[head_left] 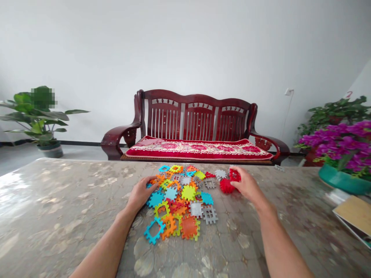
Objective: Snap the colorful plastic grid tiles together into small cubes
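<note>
A loose pile of flat plastic interlocking tiles with notched edges lies on the table, in blue, yellow-green, orange, grey and red. Some are solid, like the yellow-green tile (188, 193), and others are open frames, like the blue frame tile (154, 230). At the pile's left edge is my left hand (141, 194), thumb and fingers apart, its fingertips by an orange tile (158, 180). My right hand (247, 184) is closed on a red window tile (234, 175) at the pile's right side. Just under its thumb lies a solid red tile (226, 186).
The tiles rest on a table (72, 216) with a glossy floral cover. A grey tile (279, 168) lies apart near the far edge. On the right stand purple flowers in a teal pot (344, 180) and a box (355, 214). Beyond is a wooden bench (199, 116).
</note>
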The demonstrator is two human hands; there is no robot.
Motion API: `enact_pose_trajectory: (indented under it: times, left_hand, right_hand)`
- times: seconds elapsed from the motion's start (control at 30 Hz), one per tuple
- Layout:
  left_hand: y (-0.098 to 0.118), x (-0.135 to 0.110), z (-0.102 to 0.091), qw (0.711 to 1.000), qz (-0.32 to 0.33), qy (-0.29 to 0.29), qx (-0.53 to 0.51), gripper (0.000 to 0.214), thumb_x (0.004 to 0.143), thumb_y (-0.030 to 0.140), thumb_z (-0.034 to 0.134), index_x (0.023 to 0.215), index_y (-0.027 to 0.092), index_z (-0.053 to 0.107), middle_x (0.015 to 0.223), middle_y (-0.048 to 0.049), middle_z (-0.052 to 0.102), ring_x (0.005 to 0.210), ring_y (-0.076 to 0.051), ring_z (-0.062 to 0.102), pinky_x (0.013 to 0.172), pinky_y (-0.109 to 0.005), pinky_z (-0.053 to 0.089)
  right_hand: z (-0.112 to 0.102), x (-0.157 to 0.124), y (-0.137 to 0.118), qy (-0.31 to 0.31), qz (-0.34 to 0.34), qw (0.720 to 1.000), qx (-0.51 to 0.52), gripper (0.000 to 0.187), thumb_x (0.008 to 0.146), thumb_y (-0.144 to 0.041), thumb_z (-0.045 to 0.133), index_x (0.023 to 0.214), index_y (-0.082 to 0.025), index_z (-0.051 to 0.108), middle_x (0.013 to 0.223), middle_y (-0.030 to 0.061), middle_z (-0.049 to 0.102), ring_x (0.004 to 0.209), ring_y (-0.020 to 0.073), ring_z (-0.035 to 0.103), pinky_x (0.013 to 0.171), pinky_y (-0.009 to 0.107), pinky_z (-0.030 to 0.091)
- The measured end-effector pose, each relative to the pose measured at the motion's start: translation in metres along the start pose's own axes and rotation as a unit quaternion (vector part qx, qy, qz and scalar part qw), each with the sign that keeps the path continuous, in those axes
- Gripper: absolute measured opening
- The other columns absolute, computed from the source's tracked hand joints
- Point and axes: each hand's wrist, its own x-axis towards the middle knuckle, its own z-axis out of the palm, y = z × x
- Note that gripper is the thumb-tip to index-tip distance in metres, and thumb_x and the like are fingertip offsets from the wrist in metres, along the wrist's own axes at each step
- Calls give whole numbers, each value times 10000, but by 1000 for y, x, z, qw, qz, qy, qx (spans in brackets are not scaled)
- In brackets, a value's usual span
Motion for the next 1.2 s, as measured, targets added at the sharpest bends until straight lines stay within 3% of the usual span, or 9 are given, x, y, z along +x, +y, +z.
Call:
enact_pose_trajectory:
  times: [0.17, 0.33, 0.53, 0.7, 0.83, 0.97, 1.2]
  left_hand:
    - [2, -1, -1, 1000, -6, -2, 0, 441, 768, 498, 565, 1111, 235, 652, 1133, -51, 694, 1063, -225, 623, 978, -340, 449]
    - [-1, 1, 0, 1000, 0, -2, 2, 443, 765, 507, 566, 1105, 236, 655, 1124, -41, 696, 1053, -227, 628, 971, -330, 452]
    - [-3, 0, 0, 1000, 0, -7, -3, 435, 774, 499, 555, 1110, 240, 653, 1141, -46, 692, 1070, -226, 618, 977, -340, 450]
    - [-2, 0, 0, 1000, 1, -2, -3, 441, 767, 502, 561, 1105, 237, 660, 1142, -41, 695, 1066, -227, 623, 984, -337, 451]
    - [-3, 0, 0, 1000, 8, 6, -6, 438, 762, 507, 570, 1090, 235, 669, 1119, -40, 704, 1047, -231, 632, 970, -339, 461]
    - [-2, 1, 0, 1000, 10, 2, 1, 438, 772, 506, 561, 1093, 225, 663, 1119, -47, 700, 1046, -228, 634, 970, -336, 460]
    - [-4, 1, 0, 1000, 16, 0, 7, 425, 783, 491, 557, 1102, 229, 658, 1129, -44, 695, 1054, -225, 631, 971, -326, 455]
  right_hand:
    - [-17, 9, 38, 30, 23, 998, -47, 604, 585, -67, 511, 1162, -217, 604, 1176, 61, 626, 1099, 223, 579, 1009, 367, 415]
    - [-29, 17, 62, -18, 3, 997, -74, 648, 542, -21, 471, 1146, -199, 624, 1185, 70, 625, 1109, 217, 585, 1015, 347, 414]
    - [-34, 26, 74, -66, -3, 996, -63, 679, 498, -9, 456, 1123, -186, 653, 1196, 79, 639, 1137, 232, 581, 1038, 353, 395]
    - [-31, 24, 80, -78, 11, 997, -28, 721, 473, -24, 466, 1155, -189, 635, 1230, 78, 635, 1162, 246, 573, 1056, 384, 382]
    - [-22, 17, 85, -53, 60, 997, 2, 732, 536, -68, 530, 1262, -161, 551, 1292, 113, 596, 1195, 252, 554, 1053, 391, 386]
    - [-11, 13, 87, -2, 105, 994, -26, 767, 621, -266, 684, 1341, -116, 466, 1347, 186, 536, 1225, 293, 524, 1048, 414, 383]
    - [1, 6, 84, 30, 140, 986, -86, 795, 683, -398, 690, 1387, -163, 405, 1272, 168, 585, 1140, 292, 582, 976, 421, 432]
